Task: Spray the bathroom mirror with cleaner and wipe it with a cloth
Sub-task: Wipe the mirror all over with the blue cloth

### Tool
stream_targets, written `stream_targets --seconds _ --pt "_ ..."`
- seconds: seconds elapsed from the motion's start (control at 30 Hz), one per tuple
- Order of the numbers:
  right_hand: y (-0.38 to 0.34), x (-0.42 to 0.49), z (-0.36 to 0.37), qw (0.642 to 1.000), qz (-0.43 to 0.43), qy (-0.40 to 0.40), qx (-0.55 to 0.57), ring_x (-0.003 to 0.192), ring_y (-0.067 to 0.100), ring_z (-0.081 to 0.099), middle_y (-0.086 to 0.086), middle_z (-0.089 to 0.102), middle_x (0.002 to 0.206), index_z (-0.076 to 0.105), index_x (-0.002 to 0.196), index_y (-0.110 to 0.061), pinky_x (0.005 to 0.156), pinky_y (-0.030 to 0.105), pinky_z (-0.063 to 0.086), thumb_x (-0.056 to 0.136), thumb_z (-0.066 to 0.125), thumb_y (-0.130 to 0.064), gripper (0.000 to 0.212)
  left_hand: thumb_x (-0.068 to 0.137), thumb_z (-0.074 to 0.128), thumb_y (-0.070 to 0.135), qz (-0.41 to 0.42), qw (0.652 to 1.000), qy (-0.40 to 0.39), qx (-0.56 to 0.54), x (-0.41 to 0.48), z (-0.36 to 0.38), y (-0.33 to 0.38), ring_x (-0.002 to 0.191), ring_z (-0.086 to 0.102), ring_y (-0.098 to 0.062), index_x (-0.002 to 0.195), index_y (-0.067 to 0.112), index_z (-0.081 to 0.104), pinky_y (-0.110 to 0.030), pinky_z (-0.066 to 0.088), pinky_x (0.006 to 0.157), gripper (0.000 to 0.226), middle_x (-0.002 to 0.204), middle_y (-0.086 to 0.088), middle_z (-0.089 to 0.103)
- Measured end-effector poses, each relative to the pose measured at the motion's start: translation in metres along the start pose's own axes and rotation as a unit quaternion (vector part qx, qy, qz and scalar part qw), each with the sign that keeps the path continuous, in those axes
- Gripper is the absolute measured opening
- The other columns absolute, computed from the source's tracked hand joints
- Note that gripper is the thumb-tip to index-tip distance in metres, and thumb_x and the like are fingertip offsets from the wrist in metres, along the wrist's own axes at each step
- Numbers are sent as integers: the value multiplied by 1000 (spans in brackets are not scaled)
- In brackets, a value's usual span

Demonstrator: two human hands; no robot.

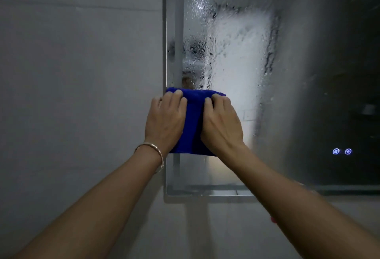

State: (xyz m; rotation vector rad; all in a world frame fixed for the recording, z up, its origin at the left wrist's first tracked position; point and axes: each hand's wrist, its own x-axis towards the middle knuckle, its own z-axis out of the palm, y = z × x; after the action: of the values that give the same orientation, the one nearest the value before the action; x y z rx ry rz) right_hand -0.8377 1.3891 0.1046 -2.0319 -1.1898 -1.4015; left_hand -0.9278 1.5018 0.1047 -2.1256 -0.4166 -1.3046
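Currently left hand (165, 119) and right hand (221, 122) both press a folded blue cloth (194, 122) flat against the droplet-covered mirror (236, 52), fingers curled over its top edge.

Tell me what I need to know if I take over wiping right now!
Left hand and right hand both press the folded blue cloth flat on the mirror, near its left edge.
Done: the glass is sprayed; droplets cover it above the cloth.
Left: wipe the wet area above and to the right. The spray bottle is not in view. Avoid the two lit buttons at lower right.
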Motion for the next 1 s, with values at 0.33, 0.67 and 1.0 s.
stream_targets --seconds 0.33,0.67,1.0 --pt "-13 -26 31 998 40 -28 44 138 47 24 29 26 149 22 146 -3 108 56 27 81 68 -25 83 89 25 29 -40 996 -63 -51 -27 20 24 140 23 -36 144 2 19 -49 25 110 62 151 -20 25" --pt "-6 -8 44 995 16 25 93 137 49 20 30 24 149 24 144 -4 105 55 31 88 46 -33 67 86 34 22 -62 992 -5 -108 -13 39 25 141 11 -33 146 3 14 -51 21 110 65 153 -19 17" --pt "23 61 19 994 -10 77 72 142 43 15 22 22 154 29 147 -5 111 53 20 90 35 -26 60 89 25 32 -52 995 8 -88 54 23 3 144 3 -30 149 9 9 -47 1 115 66 156 -15 8"
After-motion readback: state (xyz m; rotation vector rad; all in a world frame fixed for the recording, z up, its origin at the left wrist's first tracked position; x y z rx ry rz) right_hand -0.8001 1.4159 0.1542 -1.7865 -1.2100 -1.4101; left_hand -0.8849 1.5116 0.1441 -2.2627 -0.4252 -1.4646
